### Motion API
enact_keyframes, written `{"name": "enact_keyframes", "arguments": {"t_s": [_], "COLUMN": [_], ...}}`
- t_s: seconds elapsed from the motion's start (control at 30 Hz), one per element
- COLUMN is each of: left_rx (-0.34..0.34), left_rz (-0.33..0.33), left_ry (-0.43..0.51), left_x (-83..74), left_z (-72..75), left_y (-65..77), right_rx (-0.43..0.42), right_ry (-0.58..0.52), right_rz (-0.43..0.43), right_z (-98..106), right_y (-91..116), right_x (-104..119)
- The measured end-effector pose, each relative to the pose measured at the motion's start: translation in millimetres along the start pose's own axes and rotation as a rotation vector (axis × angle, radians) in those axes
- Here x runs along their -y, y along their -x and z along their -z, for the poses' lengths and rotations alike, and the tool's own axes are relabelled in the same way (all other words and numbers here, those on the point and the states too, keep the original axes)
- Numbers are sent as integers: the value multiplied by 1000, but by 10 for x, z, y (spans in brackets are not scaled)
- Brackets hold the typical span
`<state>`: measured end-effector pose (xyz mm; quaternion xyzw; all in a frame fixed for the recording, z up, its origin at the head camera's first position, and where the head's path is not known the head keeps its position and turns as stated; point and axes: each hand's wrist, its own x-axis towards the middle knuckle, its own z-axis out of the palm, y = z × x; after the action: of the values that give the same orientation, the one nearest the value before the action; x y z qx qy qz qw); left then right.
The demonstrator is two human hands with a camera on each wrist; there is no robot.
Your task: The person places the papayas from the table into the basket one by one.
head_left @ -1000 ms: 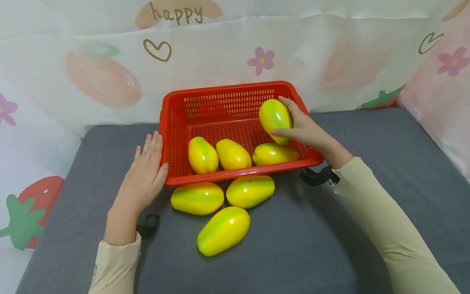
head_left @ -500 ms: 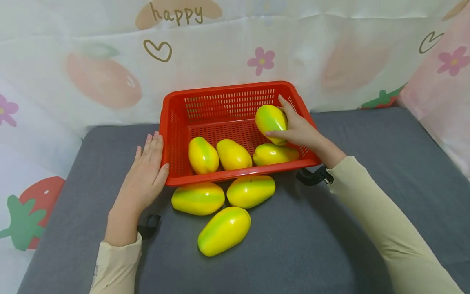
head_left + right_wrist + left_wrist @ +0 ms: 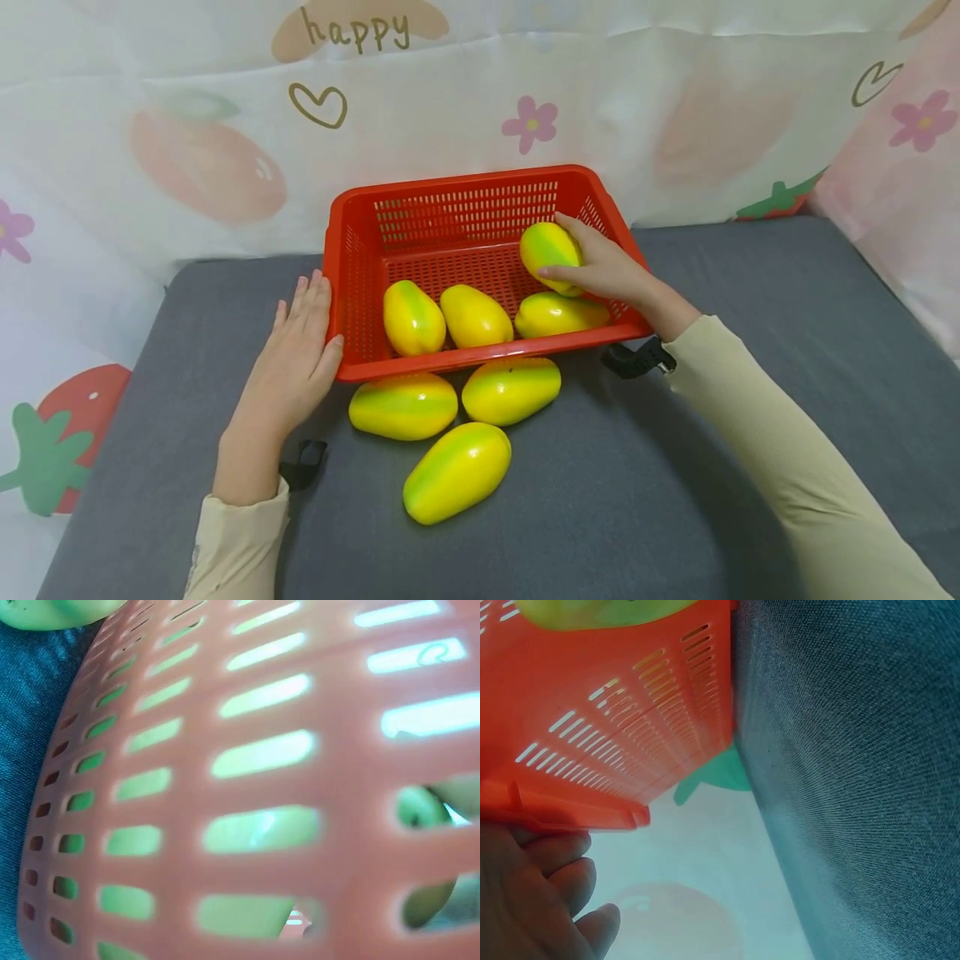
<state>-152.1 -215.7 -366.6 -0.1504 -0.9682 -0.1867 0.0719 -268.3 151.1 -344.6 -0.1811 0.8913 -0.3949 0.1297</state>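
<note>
My right hand (image 3: 611, 267) holds a yellow papaya (image 3: 549, 250) with a green streak, thumb and fingers around it, low inside the right part of a red plastic basket (image 3: 491, 352). Below it in the basket lies another papaya (image 3: 564, 315); farther left are a papaya (image 3: 477, 317) and one more papaya (image 3: 414, 318). My left hand (image 3: 292, 358) rests against the basket's left side with straight fingers. In the left wrist view the fingertips (image 3: 574, 881) are by the basket rim. The slotted wall (image 3: 180, 825) fills the right wrist view and mostly hides the grip.
In front of the basket, on the grey cloth (image 3: 615, 517), lie a papaya (image 3: 403, 407), a second papaya (image 3: 512, 391) and a third papaya (image 3: 457, 473). A printed curtain (image 3: 435, 108) hangs close behind the basket.
My right hand has lowered the papaya and shifted it slightly left inside the basket. The left hand, the basket and the other papayas have stayed in place.
</note>
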Motion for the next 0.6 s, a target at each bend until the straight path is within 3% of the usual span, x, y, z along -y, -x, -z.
{"name": "enact_keyframes", "arguments": {"t_s": [0.27, 0.6], "left_rx": [-2, -5], "left_rz": [2, 3], "left_ry": [-2, -6], "left_x": [-3, -4], "left_z": [-2, -3], "left_y": [4, 2], "right_rx": [6, -34], "right_ry": [73, 84], "right_rz": [13, -15], "right_z": [-18, -18], "right_y": [-11, -12], "right_x": [-4, -8]}}
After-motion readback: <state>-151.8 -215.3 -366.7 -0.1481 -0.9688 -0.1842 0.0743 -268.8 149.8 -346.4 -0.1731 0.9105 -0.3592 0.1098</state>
